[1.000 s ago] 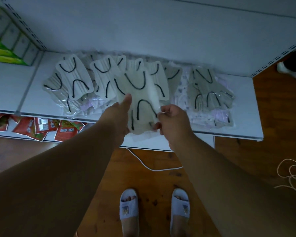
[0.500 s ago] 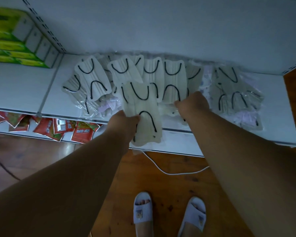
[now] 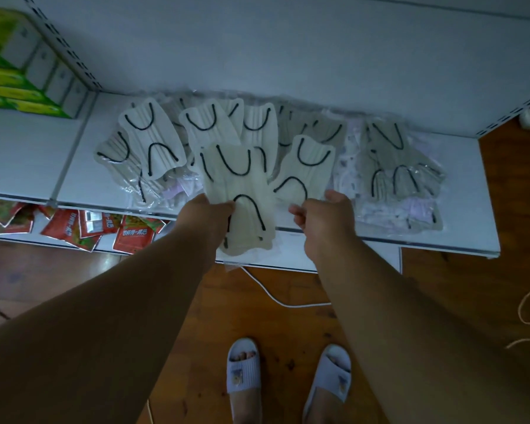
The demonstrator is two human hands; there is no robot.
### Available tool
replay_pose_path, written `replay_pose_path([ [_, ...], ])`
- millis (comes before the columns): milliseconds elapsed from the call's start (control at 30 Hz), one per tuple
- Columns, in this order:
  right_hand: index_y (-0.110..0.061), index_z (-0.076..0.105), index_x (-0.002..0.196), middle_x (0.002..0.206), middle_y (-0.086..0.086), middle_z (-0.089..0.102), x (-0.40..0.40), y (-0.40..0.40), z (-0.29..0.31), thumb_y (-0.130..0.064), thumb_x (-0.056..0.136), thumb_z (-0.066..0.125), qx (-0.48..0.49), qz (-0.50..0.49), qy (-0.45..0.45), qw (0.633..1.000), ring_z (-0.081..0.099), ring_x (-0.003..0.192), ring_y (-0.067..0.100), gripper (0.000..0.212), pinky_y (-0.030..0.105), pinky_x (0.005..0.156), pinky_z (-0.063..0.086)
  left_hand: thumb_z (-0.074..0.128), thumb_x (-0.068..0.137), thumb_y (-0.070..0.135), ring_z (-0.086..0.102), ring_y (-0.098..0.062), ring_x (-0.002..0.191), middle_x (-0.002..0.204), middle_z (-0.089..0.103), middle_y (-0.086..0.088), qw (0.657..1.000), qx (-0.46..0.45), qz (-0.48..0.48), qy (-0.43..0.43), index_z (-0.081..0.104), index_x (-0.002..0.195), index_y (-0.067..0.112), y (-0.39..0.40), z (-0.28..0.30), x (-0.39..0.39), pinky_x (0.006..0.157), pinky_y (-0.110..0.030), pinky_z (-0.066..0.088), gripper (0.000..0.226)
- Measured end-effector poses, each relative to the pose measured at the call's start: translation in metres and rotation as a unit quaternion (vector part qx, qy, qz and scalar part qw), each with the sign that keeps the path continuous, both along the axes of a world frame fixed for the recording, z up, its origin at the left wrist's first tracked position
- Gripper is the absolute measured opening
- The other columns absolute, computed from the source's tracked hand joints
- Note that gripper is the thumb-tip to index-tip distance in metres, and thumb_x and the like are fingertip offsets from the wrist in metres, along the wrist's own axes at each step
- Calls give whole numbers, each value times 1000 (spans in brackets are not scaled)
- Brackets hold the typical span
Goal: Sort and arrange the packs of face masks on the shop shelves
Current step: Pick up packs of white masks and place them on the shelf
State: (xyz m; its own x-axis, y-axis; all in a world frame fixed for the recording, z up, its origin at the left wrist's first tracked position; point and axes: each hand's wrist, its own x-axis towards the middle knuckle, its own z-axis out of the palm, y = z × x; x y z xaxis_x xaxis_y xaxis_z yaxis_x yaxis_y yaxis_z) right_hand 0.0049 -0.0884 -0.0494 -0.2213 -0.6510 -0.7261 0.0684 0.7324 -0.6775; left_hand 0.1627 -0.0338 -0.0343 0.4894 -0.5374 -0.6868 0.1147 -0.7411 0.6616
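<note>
Beige mask pack [image 3: 242,191], black ear loops, clear wrap: left hand [image 3: 207,214] pinches it; right hand [image 3: 325,215] pinches second pack [image 3: 303,172] over the shelf [image 3: 465,215].

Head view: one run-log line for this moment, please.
stage: sorting | left hand: grips mask pack at shelf front edge | right hand: pinches second mask pack | other packs: fanned on shelf

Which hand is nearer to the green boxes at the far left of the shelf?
The left. The left hand, holding a mask pack, is right of and below the green boxes. The right hand is farther right still, beyond that pack.
</note>
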Motion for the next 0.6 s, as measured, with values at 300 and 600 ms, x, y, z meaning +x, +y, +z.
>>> replay_pose_path([
  [300, -23, 47, 138, 113, -8, 59, 18, 12, 1, 1, 97, 52, -139, 70, -27, 987, 72, 73, 11, 48, 24, 63, 57, 70, 79, 44, 65, -30, 101, 116, 65, -9, 997, -9, 29, 65, 59, 118, 14, -1, 11, 6, 92, -51, 56, 50],
  [600, -21, 53, 137, 136, 3, 56, 40, -6, 0, -29, 99, 54, -224, 303, 217, 900, 58, 117, 21, 39, 34, 96, 48, 65, 95, 31, 55, -18, 71, 86, 59, -4, 997, -8, -48, -65, 58, 109, 14, 1, -4, 24, 58, -28, 45, 23],
])
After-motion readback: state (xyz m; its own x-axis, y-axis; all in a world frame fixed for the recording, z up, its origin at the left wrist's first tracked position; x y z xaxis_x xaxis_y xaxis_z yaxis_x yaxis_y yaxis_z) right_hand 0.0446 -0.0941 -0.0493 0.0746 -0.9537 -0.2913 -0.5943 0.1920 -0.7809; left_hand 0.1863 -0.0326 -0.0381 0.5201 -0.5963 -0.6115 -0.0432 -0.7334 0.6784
